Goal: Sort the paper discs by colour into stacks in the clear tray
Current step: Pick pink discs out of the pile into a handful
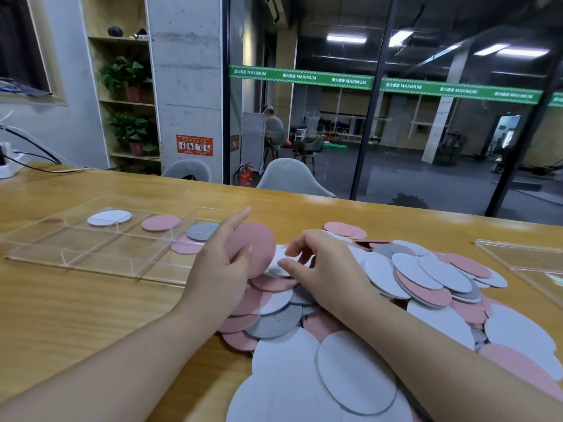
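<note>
A big loose pile of pink, white and grey paper discs (420,278) covers the table's right half. My left hand (222,260) holds a pink disc (257,248) lifted off the pile's left edge. Close beside it, my right hand (323,266) pinches a white disc (278,264) at the top of the pile. The clear tray (91,251) lies to the left. Its far compartments hold white discs (109,217), pink discs (161,222) and grey discs (202,231). One more pink disc (185,247) lies in a near compartment.
A second clear tray (524,260) sits at the right edge of the wooden table (76,315). Cables and a power strip (9,166) lie at the far left. Two grey chairs (292,178) stand behind the table before a glass wall.
</note>
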### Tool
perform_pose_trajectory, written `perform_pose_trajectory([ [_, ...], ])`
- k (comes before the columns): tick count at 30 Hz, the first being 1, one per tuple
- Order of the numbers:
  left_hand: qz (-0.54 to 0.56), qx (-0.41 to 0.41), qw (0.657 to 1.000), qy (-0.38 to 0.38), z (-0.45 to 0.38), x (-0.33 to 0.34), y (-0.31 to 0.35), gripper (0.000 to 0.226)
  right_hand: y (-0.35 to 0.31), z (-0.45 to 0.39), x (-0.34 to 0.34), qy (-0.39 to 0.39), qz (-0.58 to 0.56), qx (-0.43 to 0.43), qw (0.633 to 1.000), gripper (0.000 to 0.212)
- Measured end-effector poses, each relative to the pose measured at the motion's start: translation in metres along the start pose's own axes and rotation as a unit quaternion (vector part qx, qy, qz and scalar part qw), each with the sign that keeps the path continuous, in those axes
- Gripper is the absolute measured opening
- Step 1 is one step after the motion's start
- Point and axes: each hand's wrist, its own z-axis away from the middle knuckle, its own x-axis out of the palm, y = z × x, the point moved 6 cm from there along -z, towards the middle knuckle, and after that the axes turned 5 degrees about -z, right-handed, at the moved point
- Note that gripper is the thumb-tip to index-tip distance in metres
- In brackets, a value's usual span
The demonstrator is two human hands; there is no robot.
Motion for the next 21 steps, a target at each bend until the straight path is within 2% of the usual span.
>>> perform_pose_trajectory([
  [4,0.019,-0.022,0.999,0.018,-0.003,-0.006,-0.003,0.066,-0.003,0.003,0.012,-0.085,0.041,-0.006,0.996,0.020],
  [8,0.020,-0.049,0.998,0.015,-0.002,-0.007,-0.005,0.064,-0.003,0.003,0.014,-0.117,0.070,-0.001,0.991,0.033],
  [13,0.023,-0.061,0.998,0.006,-0.006,-0.008,-0.010,0.061,-0.010,0.000,0.016,-0.184,0.108,0.010,0.977,0.021],
  [18,0.038,-0.080,0.996,0.006,-0.005,-0.006,-0.015,0.056,-0.018,0.000,0.024,-0.208,0.256,-0.064,0.942,0.027],
  [21,0.051,-0.078,0.996,0.018,-0.005,-0.006,-0.015,0.051,-0.016,0.001,0.028,-0.191,0.287,-0.109,0.932,0.017],
])
